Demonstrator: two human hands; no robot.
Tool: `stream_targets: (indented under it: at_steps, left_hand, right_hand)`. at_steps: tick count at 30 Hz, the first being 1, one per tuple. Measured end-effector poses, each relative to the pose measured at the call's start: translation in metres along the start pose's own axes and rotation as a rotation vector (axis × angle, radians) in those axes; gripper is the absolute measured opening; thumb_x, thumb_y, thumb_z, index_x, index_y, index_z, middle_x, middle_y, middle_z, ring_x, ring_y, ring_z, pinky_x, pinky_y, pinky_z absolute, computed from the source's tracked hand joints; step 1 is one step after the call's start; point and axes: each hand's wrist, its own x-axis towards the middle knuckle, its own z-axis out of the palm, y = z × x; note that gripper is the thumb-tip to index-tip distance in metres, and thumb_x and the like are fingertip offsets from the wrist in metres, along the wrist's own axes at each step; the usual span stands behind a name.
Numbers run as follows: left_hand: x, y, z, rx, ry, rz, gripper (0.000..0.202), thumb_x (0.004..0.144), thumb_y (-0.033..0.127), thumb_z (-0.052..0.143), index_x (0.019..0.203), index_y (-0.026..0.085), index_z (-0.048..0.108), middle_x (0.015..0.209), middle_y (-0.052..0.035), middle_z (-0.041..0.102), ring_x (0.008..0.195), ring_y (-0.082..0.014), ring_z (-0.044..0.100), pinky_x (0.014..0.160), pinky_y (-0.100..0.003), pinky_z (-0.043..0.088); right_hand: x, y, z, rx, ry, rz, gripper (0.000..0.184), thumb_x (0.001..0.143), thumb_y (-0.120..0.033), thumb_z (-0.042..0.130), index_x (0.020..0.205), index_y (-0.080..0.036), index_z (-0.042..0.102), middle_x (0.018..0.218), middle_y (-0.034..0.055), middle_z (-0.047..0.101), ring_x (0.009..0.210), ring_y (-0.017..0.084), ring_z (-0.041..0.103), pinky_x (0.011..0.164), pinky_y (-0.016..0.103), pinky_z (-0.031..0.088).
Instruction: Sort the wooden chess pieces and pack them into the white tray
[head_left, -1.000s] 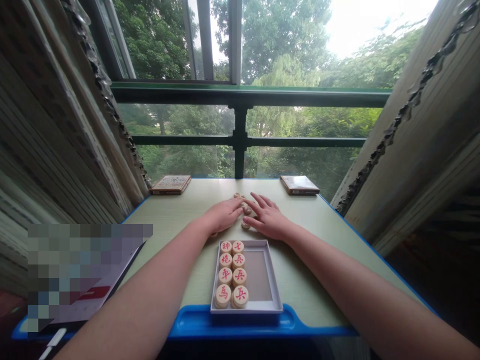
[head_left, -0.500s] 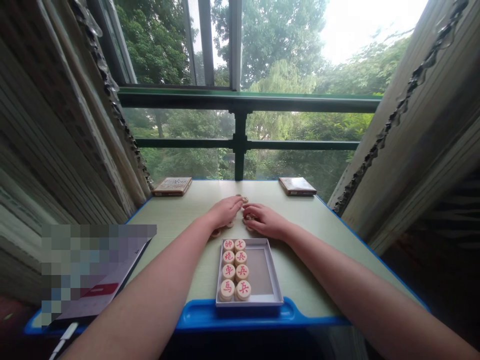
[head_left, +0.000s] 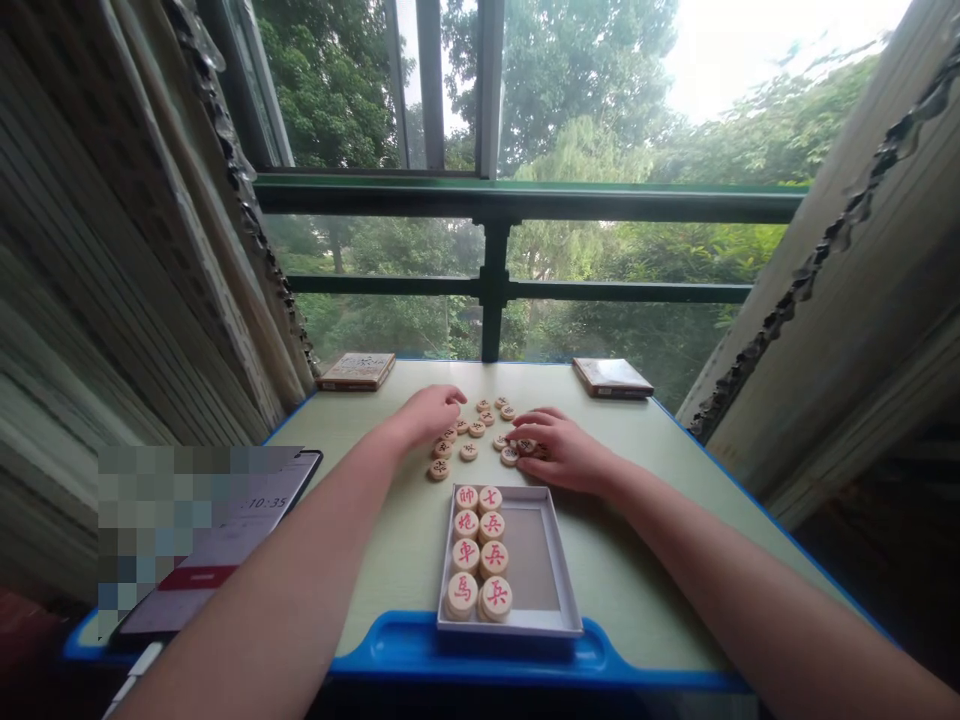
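Observation:
Several loose Chinese chess pieces [head_left: 469,452] with dark characters lie scattered on the table between my hands. My left hand [head_left: 433,412] is at the far left of them, fingers stretched out and holding nothing. On the right side, my right hand [head_left: 561,450] rests low with fingers apart; a few pieces [head_left: 526,446] sit between its thumb and fingers, partly covered. Nearer to me stands a shallow white box [head_left: 564,560]. Red-marked chess pieces [head_left: 493,555] fill its left part in two columns, stacked; its right part shows bare bottom.
Two flat boxes lie at the far edge, one on the left [head_left: 356,372] and one on the right [head_left: 613,378]. A phone or tablet [head_left: 247,540] with a white cable [head_left: 139,675] lies left, under my left forearm. The table [head_left: 637,560] has a blue rim.
My hands have moved apart, left hand leftward and right hand rightward, uncovering the loose pieces, which are now more spread out. The view has shifted slightly.

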Motion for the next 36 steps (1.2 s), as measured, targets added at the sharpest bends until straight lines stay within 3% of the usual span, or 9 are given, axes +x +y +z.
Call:
stream_targets:
  at_steps: [5,8,11,14,19,24,27,30,36]
  left_hand:
    - [-0.011,0.0,-0.003,0.117,-0.158,-0.038,0.041,0.066,0.016,0.055,0.104,0.018,0.068,0.089,-0.0058,0.069,0.066,-0.016,0.06,0.062,-0.026,0.045]
    - [-0.012,0.001,0.002,-0.015,-0.177,-0.039,0.043,0.067,0.016,0.054,0.109,0.017,0.065,0.096,-0.0062,0.069,0.06,-0.0128,0.057,0.055,-0.024,0.044]
    - [-0.011,0.003,0.003,-0.121,-0.14,-0.057,0.043,0.069,0.014,0.05,0.11,0.014,0.064,0.1,-0.0072,0.068,0.068,-0.0136,0.059,0.057,-0.023,0.045]
    - [-0.013,0.005,0.0,-0.037,-0.051,-0.055,0.038,0.068,0.016,0.051,0.102,0.013,0.067,0.093,-0.0082,0.069,0.077,-0.0167,0.06,0.063,-0.024,0.046]
    - [-0.017,0.004,-0.004,0.091,-0.166,0.01,0.025,0.062,0.027,0.062,0.082,0.015,0.071,0.076,-0.0065,0.069,0.065,-0.0175,0.059,0.057,-0.026,0.044]
    - [-0.014,-0.003,0.003,0.134,-0.106,0.011,0.029,0.063,0.042,0.063,0.067,0.013,0.069,0.058,-0.0049,0.064,0.054,-0.0151,0.054,0.05,-0.026,0.039]
    - [-0.012,-0.005,0.006,0.136,-0.023,0.049,0.034,0.066,0.046,0.06,0.069,0.014,0.069,0.06,-0.0044,0.063,0.056,-0.0154,0.054,0.053,-0.027,0.039]
    - [-0.012,-0.004,0.009,0.072,0.029,0.142,0.036,0.067,0.046,0.061,0.083,0.016,0.071,0.08,-0.0061,0.067,0.067,-0.0163,0.056,0.06,-0.027,0.042]
    - [-0.012,-0.004,0.016,-0.048,-0.085,0.12,0.038,0.062,0.044,0.067,0.088,0.017,0.072,0.081,-0.0041,0.066,0.063,-0.0134,0.053,0.057,-0.026,0.041]
  right_hand:
    - [-0.003,-0.001,-0.009,-0.052,0.063,0.037,0.025,0.074,-0.031,0.062,0.096,-0.021,0.069,0.106,0.0099,0.062,0.105,0.027,0.047,0.091,0.045,0.038]
    - [-0.007,-0.008,-0.02,0.038,-0.06,0.058,0.024,0.073,-0.034,0.063,0.091,-0.02,0.07,0.085,0.0079,0.063,0.086,0.022,0.052,0.076,0.035,0.044]
    - [-0.009,-0.016,-0.028,0.088,-0.146,0.018,0.017,0.071,-0.03,0.066,0.084,-0.022,0.073,0.073,0.004,0.062,0.076,0.018,0.052,0.072,0.031,0.042]
    - [-0.008,-0.02,-0.03,0.092,-0.15,-0.023,0.012,0.074,-0.028,0.065,0.078,-0.021,0.074,0.074,0.004,0.063,0.073,0.016,0.052,0.074,0.031,0.041]
    - [-0.007,-0.023,-0.024,0.082,-0.181,-0.061,0.01,0.073,-0.023,0.065,0.076,-0.021,0.074,0.07,0.0029,0.062,0.071,0.015,0.051,0.074,0.031,0.04]
    - [-0.007,-0.02,-0.019,0.048,-0.133,-0.095,0.013,0.076,-0.023,0.061,0.076,-0.02,0.073,0.07,0.0038,0.062,0.07,0.015,0.051,0.074,0.031,0.041]
    - [-0.008,-0.011,-0.018,0.004,-0.042,-0.046,0.02,0.082,-0.027,0.055,0.082,-0.019,0.073,0.078,0.0065,0.064,0.077,0.018,0.052,0.076,0.033,0.042]
    - [-0.008,0.003,-0.014,-0.06,0.083,0.073,0.025,0.082,-0.029,0.055,0.101,-0.021,0.069,0.097,0.0096,0.063,0.092,0.022,0.052,0.082,0.036,0.042]
    - [-0.006,0.019,-0.002,-0.023,0.001,0.149,0.027,0.085,-0.032,0.05,0.102,-0.02,0.068,0.093,0.0095,0.064,0.085,0.02,0.058,0.078,0.033,0.045]
